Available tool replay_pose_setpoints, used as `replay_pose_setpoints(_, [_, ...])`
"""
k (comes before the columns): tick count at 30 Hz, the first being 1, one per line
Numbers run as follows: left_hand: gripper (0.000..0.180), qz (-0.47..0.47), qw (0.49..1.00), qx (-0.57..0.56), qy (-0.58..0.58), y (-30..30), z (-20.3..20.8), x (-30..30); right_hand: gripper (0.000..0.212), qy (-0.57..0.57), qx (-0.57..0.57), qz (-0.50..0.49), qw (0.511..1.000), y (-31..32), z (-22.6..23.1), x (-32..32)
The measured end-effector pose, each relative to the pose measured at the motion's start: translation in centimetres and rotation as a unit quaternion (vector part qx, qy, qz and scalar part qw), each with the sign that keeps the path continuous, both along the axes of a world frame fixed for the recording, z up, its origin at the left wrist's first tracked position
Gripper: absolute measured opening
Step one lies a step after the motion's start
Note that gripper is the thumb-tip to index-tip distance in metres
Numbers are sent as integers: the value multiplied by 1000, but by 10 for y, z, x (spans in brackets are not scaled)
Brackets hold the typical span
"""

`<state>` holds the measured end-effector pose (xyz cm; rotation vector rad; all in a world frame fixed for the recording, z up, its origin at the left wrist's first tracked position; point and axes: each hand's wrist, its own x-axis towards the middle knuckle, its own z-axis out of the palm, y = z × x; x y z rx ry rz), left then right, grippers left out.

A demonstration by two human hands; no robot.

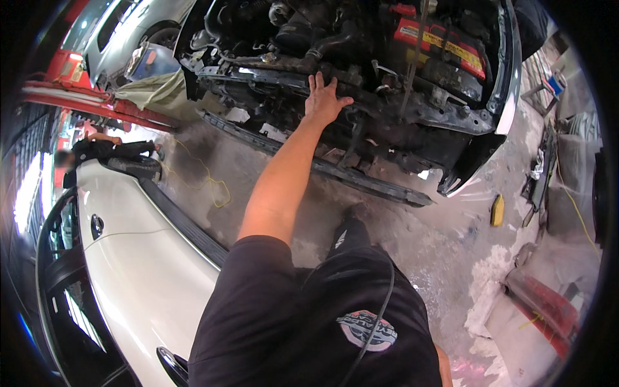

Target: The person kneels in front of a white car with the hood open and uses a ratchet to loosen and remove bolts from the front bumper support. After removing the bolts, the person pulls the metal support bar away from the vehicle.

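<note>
My left hand [325, 102] reaches forward, palm down and fingers spread, over the black front crossmember [258, 76] of a car with its front end stripped. Its fingertips seem to rest on that upper edge; firm contact is hard to make out. Behind it lie dark hoses and engine parts [300, 32]. A battery with a red and yellow label [442, 46] sits to the right, near an upright thin rod [414, 61]. Below the hand runs a long black lower beam [374, 186]. Only a bit of my right arm [445, 366] shows at the lower edge; that hand is out of view.
A white car [138, 258] stands close on my left. Beyond it, a person in dark clothes [97, 147] is near a red lift arm [97, 106]. A yellow cord [209, 184] and a yellow object [497, 210] lie on the floor. Red equipment [541, 303] stands at right.
</note>
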<state>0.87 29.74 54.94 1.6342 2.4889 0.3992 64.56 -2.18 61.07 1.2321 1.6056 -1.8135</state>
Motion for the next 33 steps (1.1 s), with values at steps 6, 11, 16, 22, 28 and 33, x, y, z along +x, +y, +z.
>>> replay_pose_setpoints(6, [85, 2, 1000, -21, 9, 2, 2, -1, 54, 8, 7, 0, 1000, 2, -4, -4])
replay_pose_setpoints(11, [84, 6, 1000, -9, 10, -1, -1, 0, 57, 10, 7, -2, 1000, 3, -4, -9])
replay_pose_setpoints(16, [85, 1, 1000, -5, -1, -3, 0, 1, 59, 18, 1, -4, 1000, 4, -4, -8])
replay_pose_setpoints(22, [89, -30, 995, -17, 91, 12, -22, -3, 62, 55, -2, -32, 998, -10, 2, 5])
replay_pose_setpoints(28, [90, -22, 994, -31, 103, 9, -23, -19, 64, 131, -13, 14, 991, -14, -11, 8])
replay_pose_setpoints(33, [89, -25, 995, -38, 88, 13, -18, -11, 60, 141, 15, -4, 990, -28, -21, 10])
